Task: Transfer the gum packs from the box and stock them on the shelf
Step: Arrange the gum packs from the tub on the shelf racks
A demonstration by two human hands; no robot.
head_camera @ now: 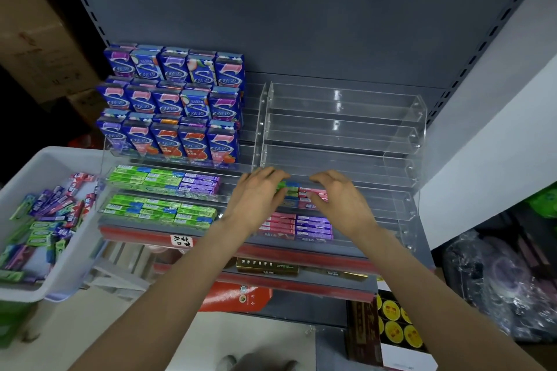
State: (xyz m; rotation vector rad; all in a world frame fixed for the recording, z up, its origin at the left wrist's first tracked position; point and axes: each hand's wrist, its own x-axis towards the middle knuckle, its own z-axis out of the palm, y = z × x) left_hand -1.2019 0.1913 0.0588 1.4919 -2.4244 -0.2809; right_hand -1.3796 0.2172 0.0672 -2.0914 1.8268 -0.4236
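A small cluster of gum packs point(294, 189), green, blue and pink, lay flat in the second-lowest tier of the clear acrylic rack point(401, 141) on the right half of the shelf point(422, 238). Both of the person's hands were on them. The left hand point(259, 192) had its fingers curled over the green pack at the cluster's left end, and the right hand point(337, 196) pinched the pink packs at the right end, fingertips bent down onto them. This looked like the placing step: packs being squared up in their tier. More pink and purple packs sat in the tier just below, and the left rack held full rows of green and purple packs under three rows of tall blue cartons point(171, 105). Away to the left, the white box point(48, 159) held many loose packs, so much stocking remained. The next move would likely call for letting go and reaching left to the box.
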